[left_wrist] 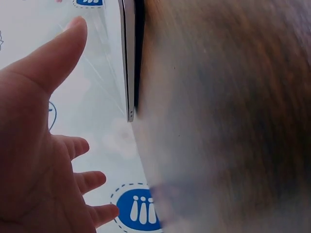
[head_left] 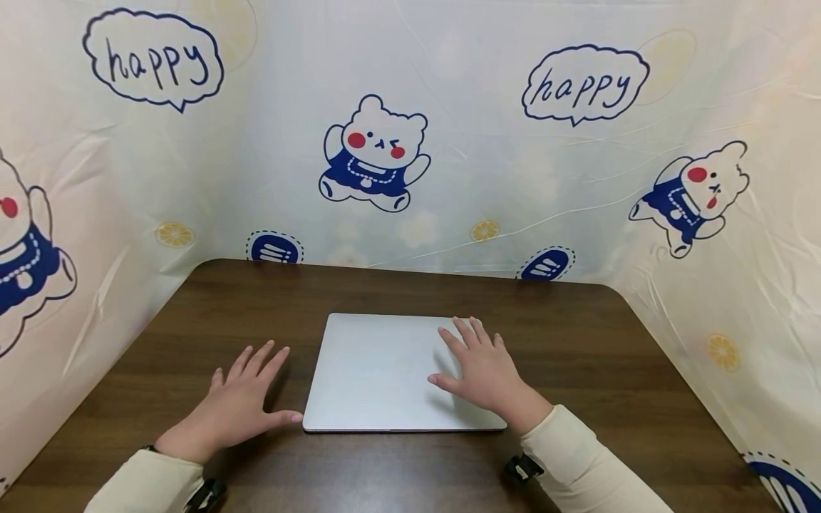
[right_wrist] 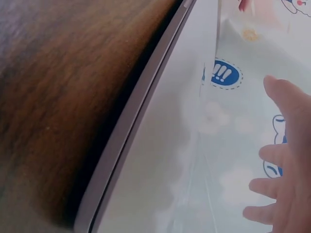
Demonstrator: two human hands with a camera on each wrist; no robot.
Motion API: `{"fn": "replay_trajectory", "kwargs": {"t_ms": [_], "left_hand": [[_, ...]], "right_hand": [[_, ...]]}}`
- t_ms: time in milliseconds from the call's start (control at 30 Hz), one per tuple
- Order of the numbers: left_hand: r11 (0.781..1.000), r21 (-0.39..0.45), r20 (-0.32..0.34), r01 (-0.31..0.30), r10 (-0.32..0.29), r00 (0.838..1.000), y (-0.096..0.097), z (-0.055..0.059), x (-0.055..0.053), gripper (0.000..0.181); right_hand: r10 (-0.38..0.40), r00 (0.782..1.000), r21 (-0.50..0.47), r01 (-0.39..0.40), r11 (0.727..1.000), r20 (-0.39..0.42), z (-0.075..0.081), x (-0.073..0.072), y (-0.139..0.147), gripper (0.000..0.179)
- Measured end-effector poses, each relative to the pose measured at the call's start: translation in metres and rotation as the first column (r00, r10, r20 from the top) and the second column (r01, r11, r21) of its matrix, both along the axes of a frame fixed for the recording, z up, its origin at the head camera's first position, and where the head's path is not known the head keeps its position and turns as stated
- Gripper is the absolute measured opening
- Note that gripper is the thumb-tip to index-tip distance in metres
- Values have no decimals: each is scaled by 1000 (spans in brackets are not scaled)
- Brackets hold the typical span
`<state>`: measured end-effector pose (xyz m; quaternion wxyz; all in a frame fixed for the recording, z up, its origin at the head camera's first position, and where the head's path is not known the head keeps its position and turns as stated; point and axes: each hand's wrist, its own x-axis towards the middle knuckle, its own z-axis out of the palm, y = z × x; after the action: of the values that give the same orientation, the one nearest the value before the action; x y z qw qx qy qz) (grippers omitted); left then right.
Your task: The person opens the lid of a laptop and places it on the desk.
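A closed silver laptop lies flat on the brown wooden table, its long front edge toward me. To its left my left hand hovers over the table with fingers spread, the thumb tip close to the laptop's front left corner. My right hand is above the laptop's right part, fingers apart and a shadow beneath. In the left wrist view the laptop's thin side edge runs past the left hand's thumb. The right wrist view has the laptop's edge with the right hand over the lid.
The wooden table has rounded far corners. A pale curtain printed with bears and "happy" bubbles surrounds it at the back and on both sides. Both wrists wear dark straps below cream sleeves.
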<state>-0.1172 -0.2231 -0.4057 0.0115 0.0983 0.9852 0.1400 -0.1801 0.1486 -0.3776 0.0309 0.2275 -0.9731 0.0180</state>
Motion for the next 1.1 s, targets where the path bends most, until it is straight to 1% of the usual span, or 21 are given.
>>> {"fn": "replay_trajectory", "kwargs": {"t_ms": [300, 467, 633, 867, 1100], "left_hand": [[1000, -11, -11, 18, -18, 1000, 2, 0, 1, 112], [1000, -9, -19, 23, -23, 1000, 3, -2, 1, 112], [1000, 9, -18, 19, -18, 1000, 5, -5, 2, 113], [999, 21, -26, 26, -25, 999, 5, -5, 3, 115], [998, 51, 5, 33, -33, 999, 8, -4, 8, 113]], "right_hand": [[36, 999, -49, -38, 998, -22, -2, 3, -1, 77], [57, 998, -71, -59, 996, -25, -5, 5, -3, 76], [70, 997, -72, -72, 995, -17, -7, 7, -4, 76], [89, 996, -71, -89, 993, -10, -7, 10, -7, 75], [120, 993, -80, -122, 989, -20, -11, 13, -11, 73]]}}
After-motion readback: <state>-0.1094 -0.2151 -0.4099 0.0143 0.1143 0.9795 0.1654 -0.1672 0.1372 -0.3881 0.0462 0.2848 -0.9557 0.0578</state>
